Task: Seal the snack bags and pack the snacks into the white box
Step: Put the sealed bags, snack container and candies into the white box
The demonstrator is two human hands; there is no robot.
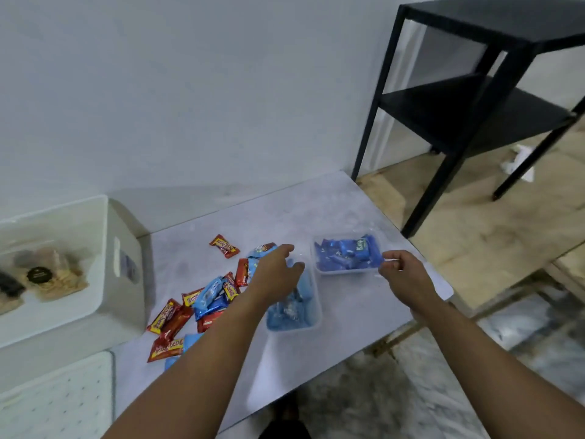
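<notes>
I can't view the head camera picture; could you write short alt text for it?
A person's left hand reaches over a clear tub of light-blue snack packs while the right hand hovers by a second tub of dark-blue packs on a pale table. Loose red and blue snack packs lie to the left, beside a white box holding packaged snacks.

Two bare hands reach over a pale table (316, 213). The left hand (278, 274) hovers above a clear tub (292, 324) of blue packets; the right hand (403, 274), fingers loosely curled, is beside another tub (346, 270). Red and blue snack packets (196, 305) lie scattered near a white box (123, 258).
</notes>
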